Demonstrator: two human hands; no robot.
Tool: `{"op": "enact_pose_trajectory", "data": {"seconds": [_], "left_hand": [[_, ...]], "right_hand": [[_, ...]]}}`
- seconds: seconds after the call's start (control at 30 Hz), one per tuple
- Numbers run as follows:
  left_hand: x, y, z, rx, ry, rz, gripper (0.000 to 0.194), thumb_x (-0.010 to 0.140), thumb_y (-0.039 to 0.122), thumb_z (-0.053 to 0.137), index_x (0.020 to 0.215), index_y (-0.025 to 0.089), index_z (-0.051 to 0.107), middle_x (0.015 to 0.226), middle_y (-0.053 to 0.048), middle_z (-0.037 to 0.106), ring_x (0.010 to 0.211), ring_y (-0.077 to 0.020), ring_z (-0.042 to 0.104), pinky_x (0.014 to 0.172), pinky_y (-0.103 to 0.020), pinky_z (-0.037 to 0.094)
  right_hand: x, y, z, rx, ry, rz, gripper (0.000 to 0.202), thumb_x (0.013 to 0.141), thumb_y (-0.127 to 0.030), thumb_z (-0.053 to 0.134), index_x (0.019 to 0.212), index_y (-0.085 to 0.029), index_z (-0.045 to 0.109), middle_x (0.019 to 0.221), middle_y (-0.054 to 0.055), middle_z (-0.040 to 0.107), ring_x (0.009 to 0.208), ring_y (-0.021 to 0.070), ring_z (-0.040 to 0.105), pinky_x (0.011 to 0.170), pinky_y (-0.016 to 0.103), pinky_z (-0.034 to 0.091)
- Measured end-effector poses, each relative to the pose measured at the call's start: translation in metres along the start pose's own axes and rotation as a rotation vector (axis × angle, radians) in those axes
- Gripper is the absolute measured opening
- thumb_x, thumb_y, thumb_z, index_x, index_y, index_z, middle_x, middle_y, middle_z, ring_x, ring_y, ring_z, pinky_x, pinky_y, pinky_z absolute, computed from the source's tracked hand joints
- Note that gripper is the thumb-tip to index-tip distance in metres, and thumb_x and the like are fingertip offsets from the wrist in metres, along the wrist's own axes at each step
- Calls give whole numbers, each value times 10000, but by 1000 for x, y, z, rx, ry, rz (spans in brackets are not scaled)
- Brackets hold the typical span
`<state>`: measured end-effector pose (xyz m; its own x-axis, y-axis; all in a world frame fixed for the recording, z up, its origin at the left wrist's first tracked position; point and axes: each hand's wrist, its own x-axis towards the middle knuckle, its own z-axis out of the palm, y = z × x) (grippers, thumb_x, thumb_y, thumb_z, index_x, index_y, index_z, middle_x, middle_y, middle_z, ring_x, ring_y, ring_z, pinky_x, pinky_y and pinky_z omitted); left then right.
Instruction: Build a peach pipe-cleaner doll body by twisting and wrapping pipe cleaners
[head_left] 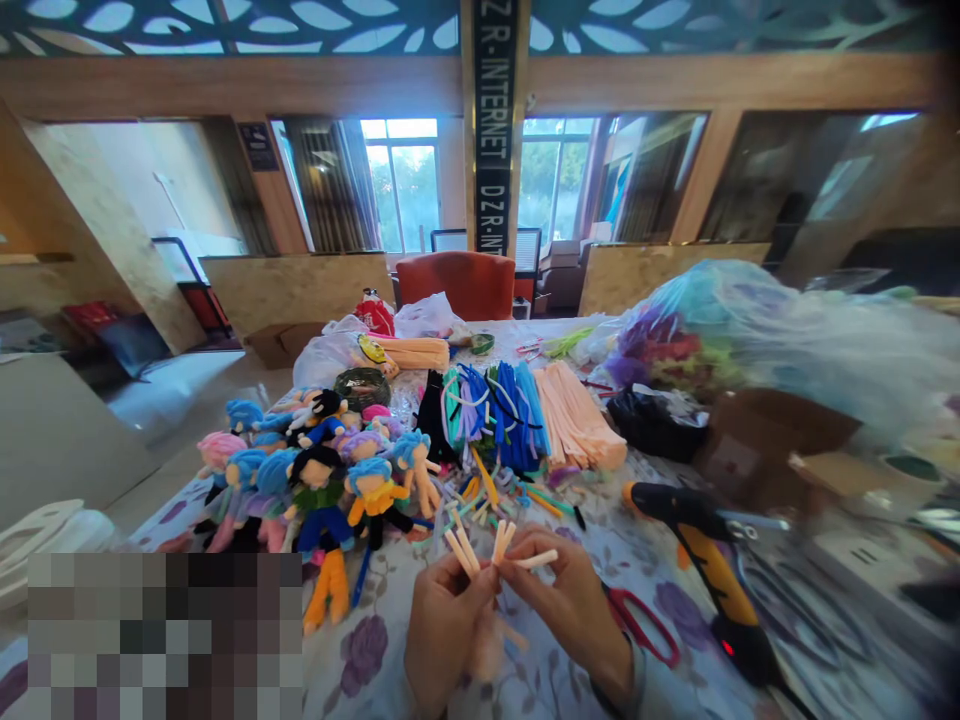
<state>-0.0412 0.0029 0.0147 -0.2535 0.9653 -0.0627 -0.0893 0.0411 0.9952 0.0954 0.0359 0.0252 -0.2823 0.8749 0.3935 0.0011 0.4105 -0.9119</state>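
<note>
My left hand (444, 622) and my right hand (568, 602) meet above the near side of the table. Between their pinched fingertips are short peach pipe cleaners (461, 552), fanned upward in small groups. One peach piece (538, 561) sticks out to the right from my right fingers. A blurred peach part (487, 645) hangs below the hands; its shape is unclear. Just beyond the fingers lie loose coloured pipe cleaner pieces (484, 480). Red-handled scissors (645, 628) rest beside my right wrist, their blades partly hidden.
Several fuzzy dolls (315, 480) crowd the left. Bundles of blue (517, 420) and peach pipe cleaners (577, 415) lie at the centre back. On the right are a glue gun (701, 560), a cardboard box (772, 440) and large plastic bags (750, 330). An orange chair (456, 285) stands beyond.
</note>
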Motion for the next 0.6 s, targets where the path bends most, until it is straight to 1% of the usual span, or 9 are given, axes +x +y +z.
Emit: {"op": "enact_pose_trajectory", "data": {"seconds": [0.1, 0.27, 0.4, 0.47, 0.6], "left_hand": [[-1, 1, 0, 38, -5, 21, 152, 609, 280, 717, 606, 130, 691, 494, -5, 612, 483, -132, 510, 462, -218, 388], [-4, -6, -1, 108, -50, 73, 172, 695, 304, 657, 671, 140, 701, 562, -17, 641, 545, -154, 540, 506, -234, 424], [-8, -5, 0, 182, -15, 139, 182, 700, 303, 659, 622, 142, 693, 542, -7, 610, 544, -144, 512, 500, -219, 401], [-8, -3, 1, 148, -33, 125, 193, 700, 322, 667, 643, 141, 700, 562, -15, 624, 560, -151, 525, 511, -222, 409], [-2, -2, 1, -19, -74, 21, 222, 661, 351, 714, 720, 137, 708, 575, -10, 629, 553, -145, 534, 517, -221, 417]], "right_hand": [[0, -3, 1, -32, 27, -19, 173, 750, -147, 628, 578, -157, 609, 618, 8, 597, 621, 147, 578, 604, 245, 426], [0, -2, 5, -40, 60, -18, 182, 705, -82, 596, 547, -165, 563, 592, -9, 586, 589, 133, 558, 586, 229, 428], [-2, -1, 6, -53, 81, 31, 193, 668, -73, 587, 523, -176, 511, 567, -26, 552, 560, 123, 525, 542, 216, 406], [-1, -1, 5, -54, 74, 78, 193, 674, -89, 590, 520, -176, 513, 558, -23, 554, 555, 124, 524, 537, 218, 401], [2, 1, 1, -11, 21, 204, 159, 718, -194, 623, 566, -166, 586, 573, 3, 608, 576, 146, 560, 557, 236, 420]]}}
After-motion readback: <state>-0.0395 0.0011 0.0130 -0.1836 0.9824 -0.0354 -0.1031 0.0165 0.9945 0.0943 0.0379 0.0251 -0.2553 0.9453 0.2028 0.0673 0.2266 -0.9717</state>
